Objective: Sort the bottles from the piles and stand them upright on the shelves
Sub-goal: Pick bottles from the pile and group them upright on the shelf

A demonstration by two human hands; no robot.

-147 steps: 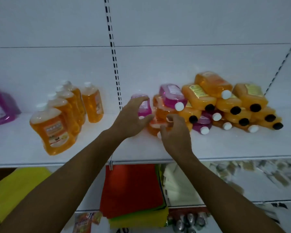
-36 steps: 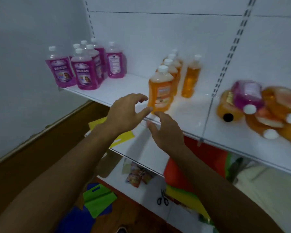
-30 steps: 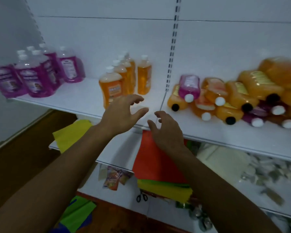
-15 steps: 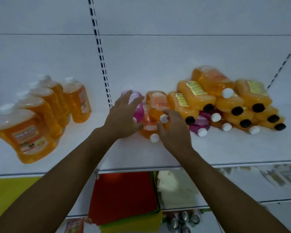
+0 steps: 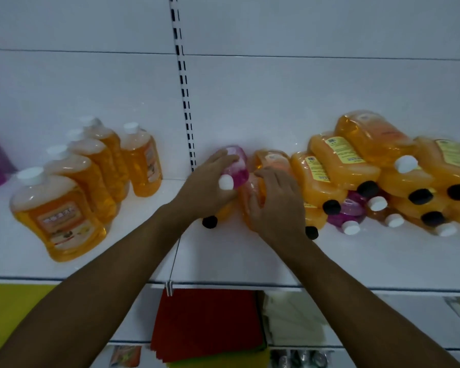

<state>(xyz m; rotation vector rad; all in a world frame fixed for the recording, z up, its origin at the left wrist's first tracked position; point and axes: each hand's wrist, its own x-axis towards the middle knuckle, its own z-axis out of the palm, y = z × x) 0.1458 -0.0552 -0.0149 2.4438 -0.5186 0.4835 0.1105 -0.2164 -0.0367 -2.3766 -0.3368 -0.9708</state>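
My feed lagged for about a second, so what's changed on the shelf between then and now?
Both hands came back from the standing bottles to the pile. The left hand now grips the pink white-capped plastic bottle; the right hand closes over an orange bottle beside it. The upright orange bottles stay as they were.

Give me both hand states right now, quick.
Left hand: gripping the pink bottle lying at the pile's left end.
Right hand: fingers curled over an orange bottle lying beside it, apparently gripping it.
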